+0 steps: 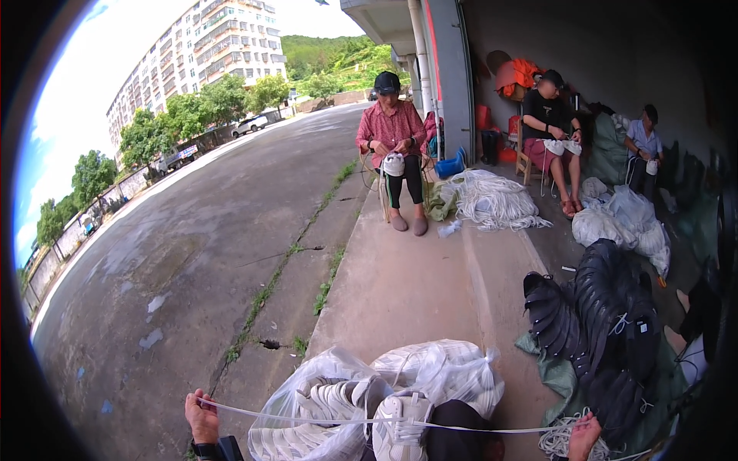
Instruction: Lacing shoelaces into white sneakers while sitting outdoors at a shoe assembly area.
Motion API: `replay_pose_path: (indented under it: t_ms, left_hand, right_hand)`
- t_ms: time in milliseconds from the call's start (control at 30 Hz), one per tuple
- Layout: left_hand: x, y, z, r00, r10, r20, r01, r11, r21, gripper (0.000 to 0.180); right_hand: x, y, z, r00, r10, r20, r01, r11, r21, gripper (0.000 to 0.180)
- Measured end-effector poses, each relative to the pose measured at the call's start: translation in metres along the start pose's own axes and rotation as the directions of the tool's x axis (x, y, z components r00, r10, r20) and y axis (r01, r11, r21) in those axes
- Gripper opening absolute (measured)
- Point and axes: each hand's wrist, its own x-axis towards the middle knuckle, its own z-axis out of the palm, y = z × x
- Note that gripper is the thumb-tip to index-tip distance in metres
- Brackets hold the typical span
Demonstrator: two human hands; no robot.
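The person is sitting on the pavement and stretching a long white shoelace [323, 419] wide between both hands. The left hand [202, 416] is curled shut around one end of the lace. The right hand [584, 435] is far out to the other side, and it looks closed on the other end, though it is at the picture's edge and hard to see. The lace is running through a white sneaker [400, 430] resting on the person's lap. Just behind it, clear plastic bags [438, 369] are bulging with more white shoes. A pile of black soles [607, 323] is lying to the right, with loose laces [557, 442] beside the right hand. The lace could slip out of a hand if pulled too hard, or it could catch on the bags and tangle.
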Motion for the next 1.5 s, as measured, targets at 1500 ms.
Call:
replay_pose_path:
  t_ms: [1500]
  left_hand:
    - [-0.159, -0.086, 0.135, 0.605, -0.550, 0.576, 0.117, 0.776, 0.619, 0.011]
  right_hand:
    - [-0.113, 0.129, 0.274, 0.416, 0.177, 0.892, 0.847, 0.281, -0.451, 0.008]
